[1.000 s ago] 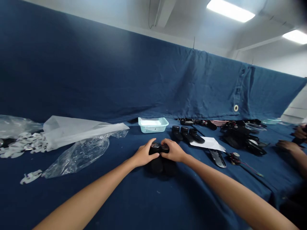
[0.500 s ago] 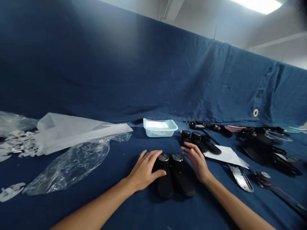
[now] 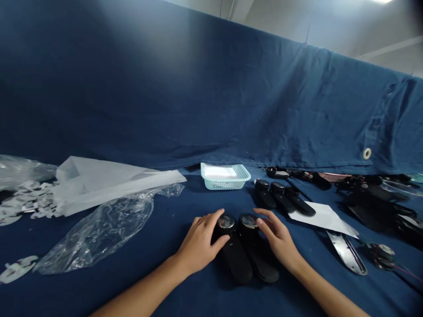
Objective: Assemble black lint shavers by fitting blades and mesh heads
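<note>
Two black handheld devices with round, silver-rimmed heads lie side by side on the blue cloth before me. My left hand (image 3: 201,242) is curved round the head of the left device (image 3: 236,259), its thumb and fingers on either side. At the head of the right device (image 3: 261,259), my right hand (image 3: 279,235) has its thumb and index finger against the rim. The handles point towards me, slanting right. The lower fingers of both hands are partly hidden.
Three similar black devices (image 3: 279,196) stand in a row behind, near white paper (image 3: 325,218). A silver shell (image 3: 346,252) and a small motor-like part (image 3: 380,254) lie right. Clear plastic (image 3: 102,233) and a white sheet (image 3: 109,180) lie left. A light-blue basket (image 3: 226,184) sits behind.
My right hand has closed in on the head of the right device. Both devices have turned, their handle ends swinging right. The view has shifted slightly.
</note>
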The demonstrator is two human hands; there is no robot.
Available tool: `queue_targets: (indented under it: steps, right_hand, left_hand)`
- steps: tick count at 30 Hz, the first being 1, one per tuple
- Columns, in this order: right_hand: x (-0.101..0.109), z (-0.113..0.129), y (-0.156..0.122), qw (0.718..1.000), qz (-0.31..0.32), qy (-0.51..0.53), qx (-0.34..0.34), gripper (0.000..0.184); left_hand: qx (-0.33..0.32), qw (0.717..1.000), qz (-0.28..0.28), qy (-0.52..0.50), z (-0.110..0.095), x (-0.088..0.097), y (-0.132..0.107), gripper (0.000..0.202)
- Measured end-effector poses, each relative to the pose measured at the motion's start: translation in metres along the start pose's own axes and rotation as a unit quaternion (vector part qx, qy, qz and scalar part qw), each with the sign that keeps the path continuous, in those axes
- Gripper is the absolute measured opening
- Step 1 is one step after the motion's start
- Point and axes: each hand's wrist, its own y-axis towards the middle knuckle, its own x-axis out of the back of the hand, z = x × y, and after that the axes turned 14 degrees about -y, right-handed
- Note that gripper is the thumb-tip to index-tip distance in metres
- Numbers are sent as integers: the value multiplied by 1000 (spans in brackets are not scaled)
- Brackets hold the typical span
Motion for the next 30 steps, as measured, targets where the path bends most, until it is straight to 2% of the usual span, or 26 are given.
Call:
queue_targets:
  steps: [7, 11, 14, 17, 19, 23, 27, 30]
  right_hand:
    - [1, -7, 2, 1000, -2, 8, -22, 41]
    - [0, -8, 0, 1000, -1, 19, -22, 42]
    - [2, -4, -3, 998, 52, 32, 3, 50]
    - [3, -1, -6, 991, 128, 40, 16, 74]
    - [4, 0, -7, 987, 158, 42, 4, 83]
    - [5, 1, -5, 986, 164, 33, 2, 76]
    - [7, 1, -4, 984, 172, 21, 29, 67]
    - [7, 4, -7, 984, 168, 13, 61, 65]
  left_hand:
    - [74, 996, -8, -56, 11, 3, 2, 69]
    - [82, 994, 9, -77, 15, 6, 1, 74]
    - [65, 995, 19, -73, 13, 6, 1, 75]
    - [50, 997, 29, -43, 9, 6, 2, 73]
    - [48, 998, 43, -20, 6, 5, 3, 73]
    - [52, 997, 55, -4, 5, 4, 5, 69]
    - [66, 997, 44, -18, 4, 5, 5, 75]
    - [49, 997, 52, -41, 1, 7, 6, 73]
